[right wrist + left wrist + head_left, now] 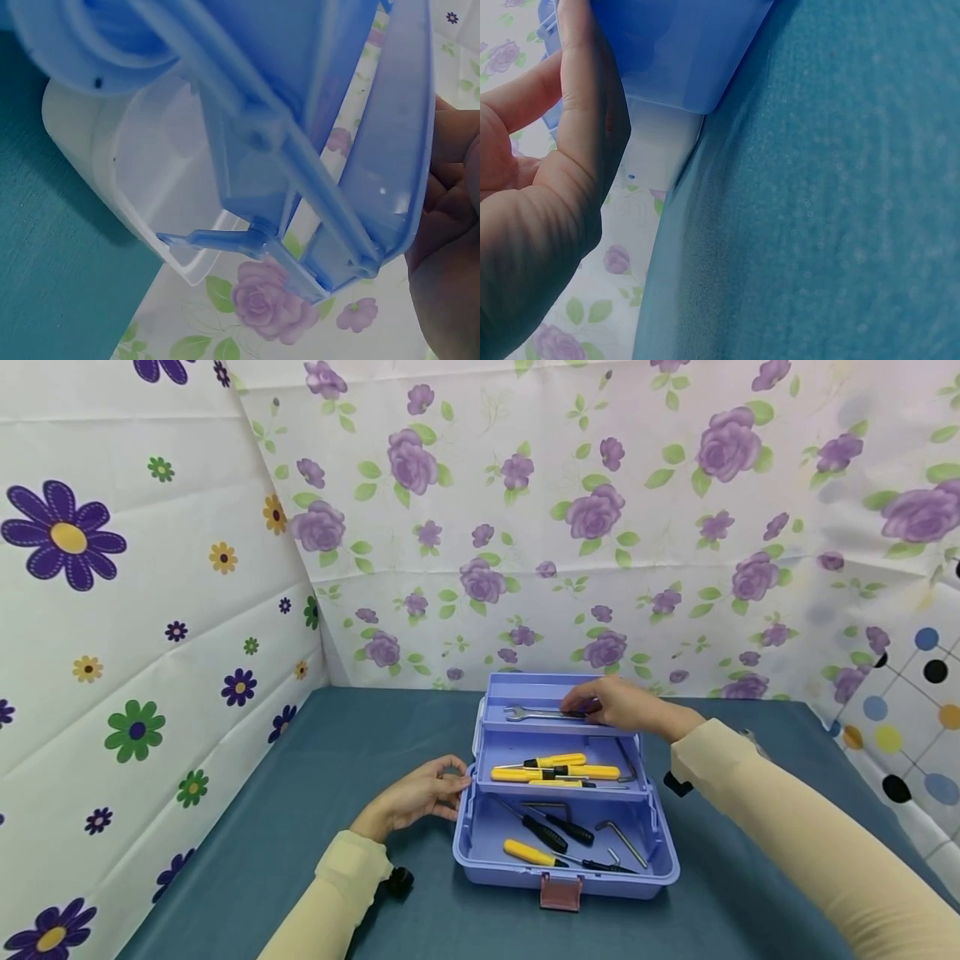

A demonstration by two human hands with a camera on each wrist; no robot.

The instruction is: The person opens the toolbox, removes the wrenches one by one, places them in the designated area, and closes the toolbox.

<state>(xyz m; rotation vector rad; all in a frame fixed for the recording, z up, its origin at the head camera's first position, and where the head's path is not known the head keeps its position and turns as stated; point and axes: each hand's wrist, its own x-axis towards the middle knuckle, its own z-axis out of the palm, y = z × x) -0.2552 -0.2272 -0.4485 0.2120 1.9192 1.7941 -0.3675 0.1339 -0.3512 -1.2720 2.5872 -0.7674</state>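
A blue-purple toolbox (480,863) stands open on the table, its stepped trays raised. My right hand (626,703) reaches into the top tray (540,685), where its bent fingers grip the right end of a silver wrench (525,714); the fingertips are partly hidden. At the box's left side, my left hand (416,793) holds the rim between thumb and fingers. The left wrist view shows this hand (570,150) against the blue outer wall (682,52). In the right wrist view, the right hand (454,225) is partly hidden behind the tray (390,150).
Yellow-handled screwdrivers (592,772) and a hex key (626,760) lie in the middle tray. The bottom compartment holds black-handled screwdrivers (546,833), a yellow-handled one (528,852) and hex keys (626,843). A reddish latch (560,893) hangs in front. Flowered cloth (480,527) stands behind the table (375,727).
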